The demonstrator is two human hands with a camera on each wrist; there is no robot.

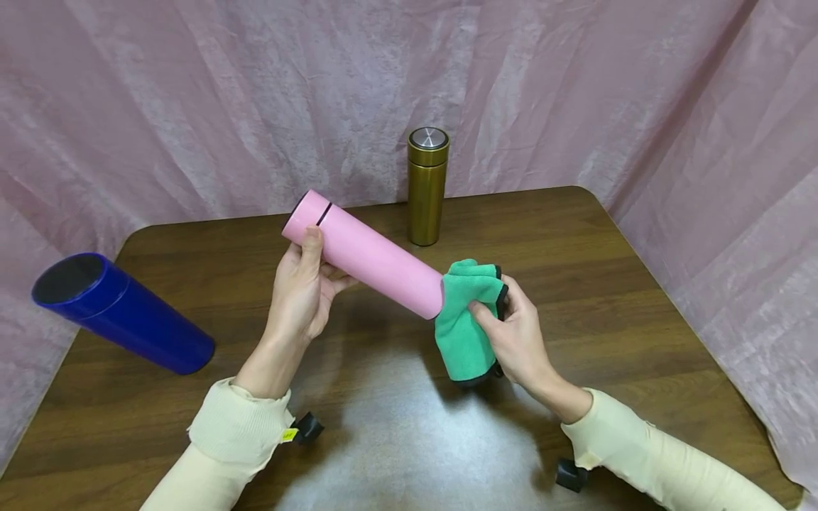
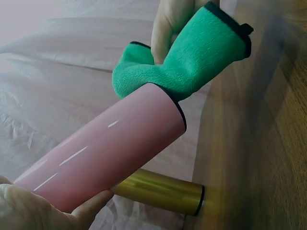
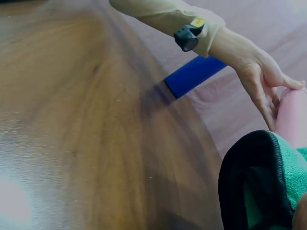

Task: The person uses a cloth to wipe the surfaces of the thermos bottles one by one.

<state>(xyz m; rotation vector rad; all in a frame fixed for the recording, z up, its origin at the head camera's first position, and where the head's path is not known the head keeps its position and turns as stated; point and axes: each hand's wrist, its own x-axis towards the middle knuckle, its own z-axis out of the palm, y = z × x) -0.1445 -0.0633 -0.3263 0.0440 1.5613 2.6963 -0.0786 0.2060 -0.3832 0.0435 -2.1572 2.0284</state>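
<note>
A pink thermos bottle (image 1: pixel 377 259) is held tilted above the table, its capped end up and to the left. My left hand (image 1: pixel 300 287) grips it near the cap, thumb on top and fingers beneath. A green cloth (image 1: pixel 469 319) with black edging hangs from my right hand (image 1: pixel 517 333), which pinches it between thumb and fingers. In the left wrist view, the cloth (image 2: pixel 192 62) touches the bottle's base (image 2: pixel 180 112). From the right wrist, the cloth's black-edged fold (image 3: pixel 249 177) covers most of the right hand.
A gold thermos bottle (image 1: pixel 426 191) stands upright at the table's back edge. At the left stands a blue thermos bottle (image 1: pixel 140 316) with a dark lid. Pink curtains (image 1: pixel 255 106) hang behind and beside the brown wooden table (image 1: pixel 613 305).
</note>
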